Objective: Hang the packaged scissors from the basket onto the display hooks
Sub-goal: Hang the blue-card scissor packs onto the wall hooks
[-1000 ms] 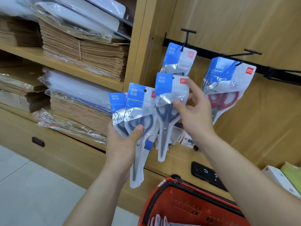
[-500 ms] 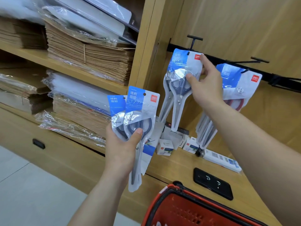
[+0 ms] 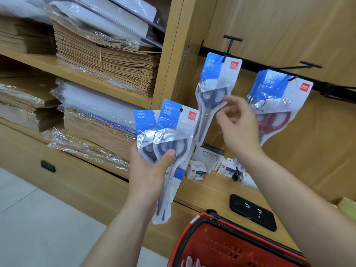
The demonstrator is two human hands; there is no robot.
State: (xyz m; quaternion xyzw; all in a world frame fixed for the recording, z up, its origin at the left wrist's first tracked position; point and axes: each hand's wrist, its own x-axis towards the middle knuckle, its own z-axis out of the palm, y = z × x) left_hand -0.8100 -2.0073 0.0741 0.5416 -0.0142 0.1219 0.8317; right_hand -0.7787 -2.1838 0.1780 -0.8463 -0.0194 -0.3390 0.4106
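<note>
Left hand (image 3: 148, 170) around two scissors packs (image 3: 173, 124); right hand (image 3: 238, 130) loose, empty.

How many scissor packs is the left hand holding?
2. The left hand grips both: the front pack sits under the thumb, and the back pack peeks out on its left. More might be hidden behind them.

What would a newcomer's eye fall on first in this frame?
Two blue-and-white scissor packs fanned in the left hand at centre stand out first. Just right, the right hand hovers open and blurred before a pack hanging on the left hook, with red-handled packs on the next hook. A red basket sits at the bottom edge.
</note>
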